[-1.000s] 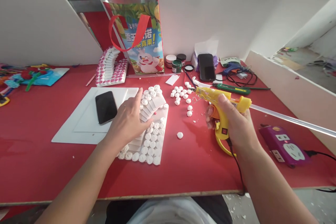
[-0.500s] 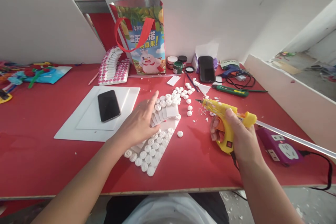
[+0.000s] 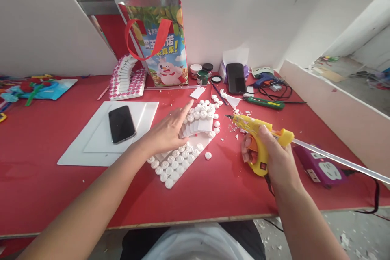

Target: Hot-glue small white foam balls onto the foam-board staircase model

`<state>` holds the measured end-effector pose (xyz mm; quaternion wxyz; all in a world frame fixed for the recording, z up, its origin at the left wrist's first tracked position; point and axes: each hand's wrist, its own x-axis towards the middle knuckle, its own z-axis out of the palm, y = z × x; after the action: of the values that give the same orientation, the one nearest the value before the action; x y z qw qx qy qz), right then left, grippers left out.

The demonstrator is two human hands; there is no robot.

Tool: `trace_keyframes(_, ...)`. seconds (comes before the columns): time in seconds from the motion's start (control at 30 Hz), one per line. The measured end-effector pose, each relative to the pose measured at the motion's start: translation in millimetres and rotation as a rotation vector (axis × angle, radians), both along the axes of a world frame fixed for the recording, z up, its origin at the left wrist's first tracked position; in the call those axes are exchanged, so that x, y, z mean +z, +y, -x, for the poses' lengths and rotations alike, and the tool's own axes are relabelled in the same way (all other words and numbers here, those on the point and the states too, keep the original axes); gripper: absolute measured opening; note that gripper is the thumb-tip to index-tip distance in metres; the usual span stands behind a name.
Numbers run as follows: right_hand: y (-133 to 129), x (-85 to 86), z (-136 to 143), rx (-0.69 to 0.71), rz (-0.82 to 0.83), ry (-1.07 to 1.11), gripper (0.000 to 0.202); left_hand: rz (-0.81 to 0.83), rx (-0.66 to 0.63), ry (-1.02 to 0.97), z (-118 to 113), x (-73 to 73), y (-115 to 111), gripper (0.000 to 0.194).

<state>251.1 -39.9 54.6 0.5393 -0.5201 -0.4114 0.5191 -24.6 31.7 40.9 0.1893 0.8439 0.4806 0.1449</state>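
My left hand (image 3: 167, 130) grips the far part of a white piece (image 3: 174, 165) covered in rows of small white rosettes, its index finger stretched along the side. The piece has a curved, stepped section of white strips (image 3: 196, 127), partly hidden by the hand. My right hand (image 3: 276, 156) is wrapped round a yellow glue gun (image 3: 262, 152), its nozzle pointing left above the table. A clear glue stick (image 3: 335, 158) sticks out of the gun's back. One loose rosette (image 3: 208, 155) lies right of the piece, and several more lie beyond it.
Left lie white boards (image 3: 76, 146) with a phone (image 3: 122, 124). Behind stand a colourful bag (image 3: 166, 48), a pink-and-white rosette piece (image 3: 134, 85), paint jars (image 3: 202, 77) and another phone (image 3: 236, 78). A green cutter (image 3: 265, 102) and purple power strip (image 3: 319, 166) are right.
My left hand and the rosette-covered piece have shifted away from the table's front edge and a little to the right. The view has moved slightly; the glue gun stays in my right hand.
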Motion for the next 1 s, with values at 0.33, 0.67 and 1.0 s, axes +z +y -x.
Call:
trace_keyframes(0.33,25,0.9,10,0.034,-0.076,0.024,0.048,0.103,0.043,0.085,7,3.2,3,0.107)
trace_keyframes(0.67,22,-7.6,5,-0.183,-0.036,0.067,0.058,-0.574,-0.184,-0.202,-45,0.2,-56,0.018)
trace_keyframes(1.0,15,-11.7,-6,-0.272,-0.095,0.072,0.053,-0.390,-0.359,0.245,-98,-0.6,-48,0.032)
